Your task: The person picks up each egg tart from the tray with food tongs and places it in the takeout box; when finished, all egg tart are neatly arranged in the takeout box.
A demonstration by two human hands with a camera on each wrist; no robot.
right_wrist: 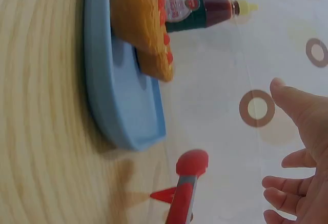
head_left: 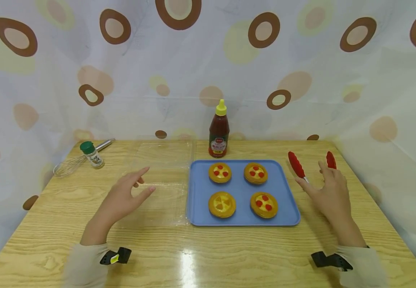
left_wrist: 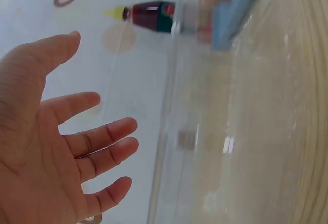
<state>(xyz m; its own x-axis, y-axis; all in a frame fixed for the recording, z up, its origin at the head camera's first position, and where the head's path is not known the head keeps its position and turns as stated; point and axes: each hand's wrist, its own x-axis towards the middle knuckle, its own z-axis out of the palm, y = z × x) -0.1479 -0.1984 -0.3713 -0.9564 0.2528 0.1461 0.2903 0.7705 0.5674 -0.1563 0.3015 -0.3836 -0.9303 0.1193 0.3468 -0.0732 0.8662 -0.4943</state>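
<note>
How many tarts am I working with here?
4, all on the blue tray: back-left tart, back-right tart, front-left tart and front-right tart, as the head view shows them. None looks hidden there.

Tongs (head_left: pixel 296 165) show red tips; the tray (head_left: pixel 242 192) is uniform blue, its tarts (head_left: pixel 220 173) golden-yellow. The bottle (head_left: pixel 219 132) is dark red, yellow-capped. White backdrop (head_left: pixel 193 72) bears brown rings and peach ovals; the counter (head_left: pixel 157 256), yellowish wood grain.

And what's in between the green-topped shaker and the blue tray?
In the head view, a clear plastic container lies between the green-topped shaker and the blue tray. The left hand shows over its left side.
</note>
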